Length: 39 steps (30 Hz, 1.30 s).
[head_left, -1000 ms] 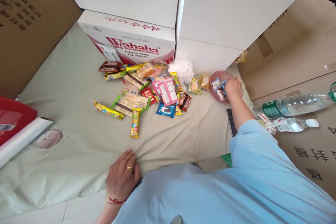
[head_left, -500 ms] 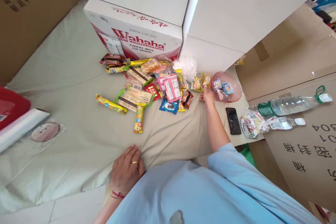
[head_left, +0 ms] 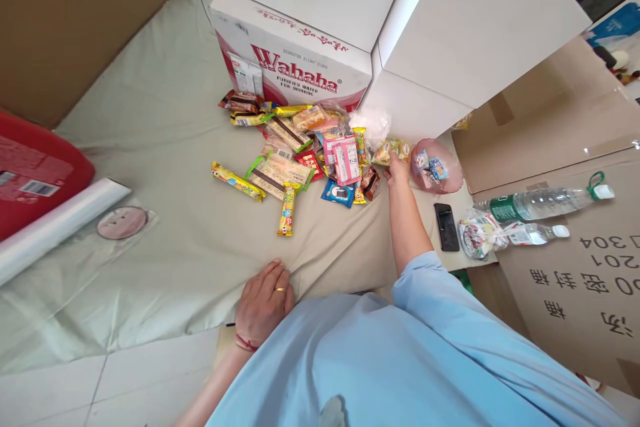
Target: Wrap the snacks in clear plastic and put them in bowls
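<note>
My right hand (head_left: 397, 172) reaches to the right end of a heap of wrapped snacks. Its fingers close on a yellow snack packet (head_left: 385, 152), and the hand partly covers that packet's lower edge. Just right of it stands a pink translucent bowl (head_left: 453, 177) with a few blue-and-white packets (head_left: 438, 168) inside. A brown packet (head_left: 371, 183) and a blue packet (head_left: 338, 193) lie left of the hand. Near the cloth's front edge my left hand (head_left: 265, 300) rests palm down, fingers stretched out, holding nothing. Closest to it is a yellow snack stick (head_left: 287, 209).
Behind the heap are a Wahaha carton (head_left: 300, 67) and a white cabinet (head_left: 470, 27). A phone (head_left: 447, 227), a large water bottle (head_left: 545, 203) and a smaller bottle (head_left: 537, 234) lie at right. A red container (head_left: 40, 173) and a white roll (head_left: 60, 230) are at left.
My right hand has moved slightly forward onto the yellow packet. The camera view has shifted, so the scene appears farther right on the left side. My left hand stays resting on the cloth.
</note>
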{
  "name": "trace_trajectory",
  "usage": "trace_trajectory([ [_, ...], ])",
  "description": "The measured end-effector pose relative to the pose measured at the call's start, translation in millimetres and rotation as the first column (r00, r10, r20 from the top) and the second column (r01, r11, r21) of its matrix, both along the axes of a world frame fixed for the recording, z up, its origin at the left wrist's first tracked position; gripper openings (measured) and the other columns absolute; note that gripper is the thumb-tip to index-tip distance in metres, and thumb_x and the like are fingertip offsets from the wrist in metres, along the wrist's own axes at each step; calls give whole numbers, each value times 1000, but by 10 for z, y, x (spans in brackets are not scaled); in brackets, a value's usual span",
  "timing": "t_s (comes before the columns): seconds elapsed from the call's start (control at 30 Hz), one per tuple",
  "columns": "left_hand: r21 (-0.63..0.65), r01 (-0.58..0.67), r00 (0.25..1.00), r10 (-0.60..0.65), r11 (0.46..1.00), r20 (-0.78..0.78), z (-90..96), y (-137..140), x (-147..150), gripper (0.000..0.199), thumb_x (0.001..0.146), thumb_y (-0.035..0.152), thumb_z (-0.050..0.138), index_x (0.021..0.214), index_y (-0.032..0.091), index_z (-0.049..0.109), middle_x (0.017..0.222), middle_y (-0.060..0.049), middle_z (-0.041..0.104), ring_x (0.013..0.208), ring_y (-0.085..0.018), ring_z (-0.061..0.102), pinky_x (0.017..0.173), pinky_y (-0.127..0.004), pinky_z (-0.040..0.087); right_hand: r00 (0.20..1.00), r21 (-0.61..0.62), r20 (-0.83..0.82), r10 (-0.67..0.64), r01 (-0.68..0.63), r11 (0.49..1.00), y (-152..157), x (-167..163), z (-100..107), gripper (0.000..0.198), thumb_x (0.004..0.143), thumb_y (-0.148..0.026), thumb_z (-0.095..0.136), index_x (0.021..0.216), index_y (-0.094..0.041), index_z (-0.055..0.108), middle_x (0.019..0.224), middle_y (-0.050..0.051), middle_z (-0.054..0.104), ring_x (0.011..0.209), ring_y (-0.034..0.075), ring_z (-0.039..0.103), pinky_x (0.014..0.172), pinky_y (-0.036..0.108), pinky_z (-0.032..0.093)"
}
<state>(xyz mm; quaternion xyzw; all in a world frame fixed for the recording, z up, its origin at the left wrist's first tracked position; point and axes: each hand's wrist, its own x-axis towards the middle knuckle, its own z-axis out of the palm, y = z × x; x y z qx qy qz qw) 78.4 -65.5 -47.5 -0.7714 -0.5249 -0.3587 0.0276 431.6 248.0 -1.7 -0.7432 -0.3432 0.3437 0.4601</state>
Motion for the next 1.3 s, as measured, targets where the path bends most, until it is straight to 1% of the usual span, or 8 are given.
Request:
trace_trajectory([
  [0.1,12,-8,1000,8,1000,-8,-2,3,7,32,87,9,61,116,19,68,108,-12,79,108,-28,75,88,-37,54,949,-76,-255,-187,173,982,107,-8,100,21,91,-33,68,107,-23,58,81,-1,69,74,16,69,69,33,62],
  [0.27,23,-17,1000,18,1000,-24,32,11,11,30,87,8,62,115,18,67,108,-13,79,108,-28,75,88,-38,54,917,-50,-343,-203,198,979,85,-74,141,16,89,-22,69,96,-24,55,74,-5,66,65,13,67,65,28,61],
  [0.5,17,-24,997,25,1000,-77,53,23,-4,30,85,7,62,112,18,66,107,-12,79,105,-28,75,87,-37,53,931,133,-357,-78,134,982,-804,14,-3,21,87,-39,69,95,-23,59,91,0,72,77,14,69,67,26,59],
  [0.63,17,-38,996,40,999,-79,29,28,5,36,84,9,61,118,21,66,105,-10,79,104,-27,76,88,-38,54,966,307,-227,125,-51,950,-1249,436,199,44,79,-51,76,112,-23,66,113,5,75,92,19,72,76,33,61],
  [0.8,33,-57,992,60,998,-112,53,47,18,35,79,8,63,112,22,66,102,-9,79,102,-27,76,88,-37,54,996,369,3,93,-87,925,-1093,1460,757,44,80,-50,77,114,-23,70,118,7,75,96,21,73,83,38,61],
  [0.93,43,-43,989,48,998,-138,69,63,14,31,78,5,65,105,21,65,101,-9,78,100,-27,76,85,-37,55,992,78,-26,120,-117,990,-721,2036,945,23,82,-26,78,102,-18,72,96,5,77,78,18,72,77,37,61],
  [1.1,38,-57,987,62,998,-149,71,68,19,32,77,4,66,104,21,65,101,-10,77,100,-28,75,86,-38,55,957,-331,1,290,-273,903,-418,1961,763,13,86,-19,74,98,-16,75,81,5,75,67,20,68,74,41,60],
  [1.3,15,-66,987,67,998,-148,72,63,23,30,78,3,66,102,20,65,102,-10,76,102,-28,74,86,-38,55,757,-253,541,366,-269,929,-449,1801,506,9,82,-24,76,90,-22,79,95,6,77,101,26,68,104,45,48],
])
